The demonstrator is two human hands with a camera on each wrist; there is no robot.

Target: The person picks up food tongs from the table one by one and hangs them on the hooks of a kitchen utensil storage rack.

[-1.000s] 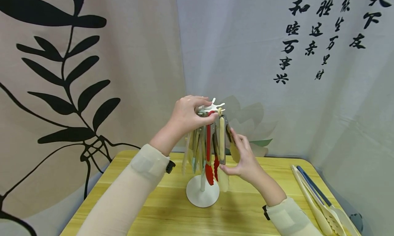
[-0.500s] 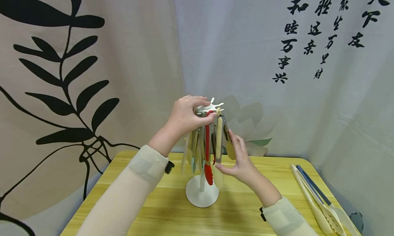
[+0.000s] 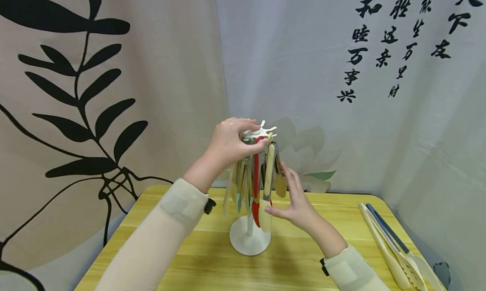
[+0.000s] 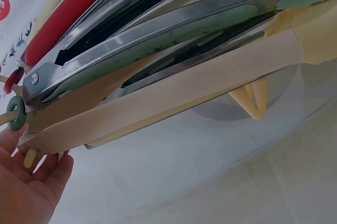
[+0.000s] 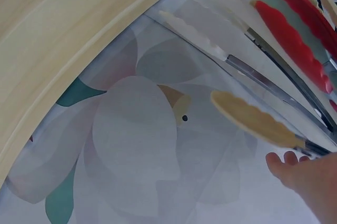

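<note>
In the head view my left hand (image 3: 233,139) grips the top of a white utensil stand (image 3: 251,242), thumb in front and fingers across its hooks. Several tongs hang from it: red tongs (image 3: 256,173), yellow-handled tongs (image 3: 269,166) with a pale tip, and, in the left wrist view, green tongs (image 4: 168,39) and beige tongs (image 4: 174,89). My right hand (image 3: 301,208) is beside the yellow-handled tongs, fingers extended and thumb overlapping their pale tip. In the right wrist view, its fingertips lie close under a tan tongs tip (image 5: 255,118).
The stand's round base rests on a wooden table (image 3: 303,257). Several long utensils (image 3: 400,249) lie together at the table's right edge. A printed curtain (image 3: 288,71) hangs behind the table.
My right hand has moved slightly left. The yellow-handled tongs have shifted a little left, and their pale tip now hangs in front of the red tongs' tip. The left hand stays on the stand's top.
</note>
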